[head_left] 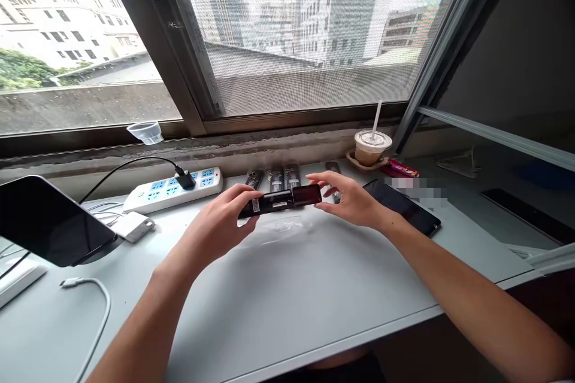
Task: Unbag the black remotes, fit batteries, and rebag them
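Note:
A slim black remote control (275, 200) is held level above the desk, with pale labels on the side that shows and a glossy dark reddish end. My left hand (224, 215) grips its left end between thumb and fingers. At the glossy right end, my right hand (348, 198) has its thumb and fingers curved around the edges. A seam shows between the labelled part and the glossy part; whether they are separate pieces I cannot tell. Beneath lies a clear plastic wrapper (285, 226). Several dark wrapped pieces, including one wrapped remote (291, 176), lie behind my hands.
A white power strip (173, 190) with a black plug stands back left, near a tilted tablet (49, 221) and a white cable (105, 305). Back right are an iced drink cup (372, 146), a red packet (402, 168) and a black tablet (408, 209). The window lies behind.

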`<state>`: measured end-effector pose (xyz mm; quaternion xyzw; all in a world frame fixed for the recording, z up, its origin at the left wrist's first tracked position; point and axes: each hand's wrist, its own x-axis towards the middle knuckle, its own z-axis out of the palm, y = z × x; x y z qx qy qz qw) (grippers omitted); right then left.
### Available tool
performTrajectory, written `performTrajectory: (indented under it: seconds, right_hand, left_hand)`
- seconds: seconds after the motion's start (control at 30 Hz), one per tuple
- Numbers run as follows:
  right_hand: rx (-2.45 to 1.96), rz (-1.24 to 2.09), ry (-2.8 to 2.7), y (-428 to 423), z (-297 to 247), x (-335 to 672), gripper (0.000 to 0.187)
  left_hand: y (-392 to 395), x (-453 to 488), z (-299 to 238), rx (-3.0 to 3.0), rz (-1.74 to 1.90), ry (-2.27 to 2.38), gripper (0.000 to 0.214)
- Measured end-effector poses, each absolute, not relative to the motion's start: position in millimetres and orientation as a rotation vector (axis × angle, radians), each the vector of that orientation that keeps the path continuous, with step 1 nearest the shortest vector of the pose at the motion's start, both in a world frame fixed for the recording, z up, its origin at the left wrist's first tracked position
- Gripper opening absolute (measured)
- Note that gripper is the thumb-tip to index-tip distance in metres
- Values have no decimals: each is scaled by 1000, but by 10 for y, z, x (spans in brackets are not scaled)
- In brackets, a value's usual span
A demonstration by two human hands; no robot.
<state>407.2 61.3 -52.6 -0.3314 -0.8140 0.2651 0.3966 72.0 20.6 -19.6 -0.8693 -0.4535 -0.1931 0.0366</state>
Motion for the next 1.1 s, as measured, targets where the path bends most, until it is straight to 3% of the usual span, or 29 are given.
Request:
performTrajectory:
  seconds: [0.43,0.6,0.8,1.1]
  right_hand:
    - [-759,567,-2111,636,-570,4066,67]
    - [-809,600,-2085,597,-529,4041,61]
    - [-932,873,-1980,565,-467,4042,33]
    - [-970,1313,-1797,462,-456,3864,48]
  left_hand:
    - [216,732,-206,-2676,-638,-1379,37]
    - [217,733,-208,-2670,-607,-1370,37]
    - [222,735,-206,-2640,-608,-1345,38]
    - [145,962,-203,-2704,-698,-1048,49]
